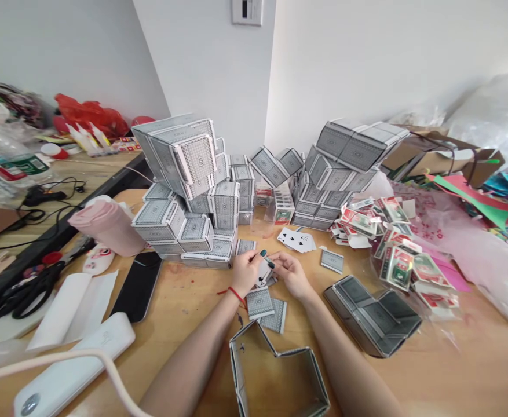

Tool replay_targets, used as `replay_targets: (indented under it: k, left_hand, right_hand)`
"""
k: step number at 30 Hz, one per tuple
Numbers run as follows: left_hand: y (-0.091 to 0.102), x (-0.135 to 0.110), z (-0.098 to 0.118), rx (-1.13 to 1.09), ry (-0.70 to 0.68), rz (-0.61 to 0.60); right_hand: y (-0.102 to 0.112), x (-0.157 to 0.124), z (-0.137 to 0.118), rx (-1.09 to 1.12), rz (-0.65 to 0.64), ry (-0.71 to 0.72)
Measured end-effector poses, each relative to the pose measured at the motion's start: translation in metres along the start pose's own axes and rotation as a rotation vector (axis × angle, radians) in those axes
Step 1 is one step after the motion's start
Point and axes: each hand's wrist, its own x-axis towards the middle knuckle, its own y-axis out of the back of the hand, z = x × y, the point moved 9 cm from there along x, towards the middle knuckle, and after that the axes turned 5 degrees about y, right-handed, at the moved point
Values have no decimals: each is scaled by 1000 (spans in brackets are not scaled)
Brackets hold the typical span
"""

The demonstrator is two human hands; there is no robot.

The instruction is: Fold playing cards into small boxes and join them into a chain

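In the head view, my left hand (pixel 245 270) and my right hand (pixel 292 274) meet at the middle of the table, fingers closed on a playing card (pixel 262 273) whose white face partly shows between them. Fingers hide much of that card. Just below it, two playing cards (pixel 259 303) lie patterned back up, overlapping. Between my forearms stands an open, angular frame of joined cards (pixel 318 379). Fanned face-up spade cards (pixel 296 239) lie beyond my right hand, and a small stack of face-down cards (pixel 332 260) is to its right.
Tall structures of card-covered boxes stand at the left (pixel 184 156) and right (pixel 336 174). A dark, open card box (pixel 369 315) is beside my right forearm, near opened card packs (pixel 399 266). A phone (pixel 137 285), pink cup (pixel 108 226), scissors (pixel 40 289) and white power bank (pixel 77 368) lie left.
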Motion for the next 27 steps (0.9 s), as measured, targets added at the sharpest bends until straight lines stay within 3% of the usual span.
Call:
replay_targets:
  k: [7,21,27]
  left_hand:
    - [-2,-5,16,193,-166,8]
    - [8,1,6,107,-96,71]
    - [5,-2,11,50,-106,17]
  right_hand:
    - [10,2,0,-74,149,17]
    - [-10,-2,8,146,-56,-103]
    - [4,1,2,-47,123,7]
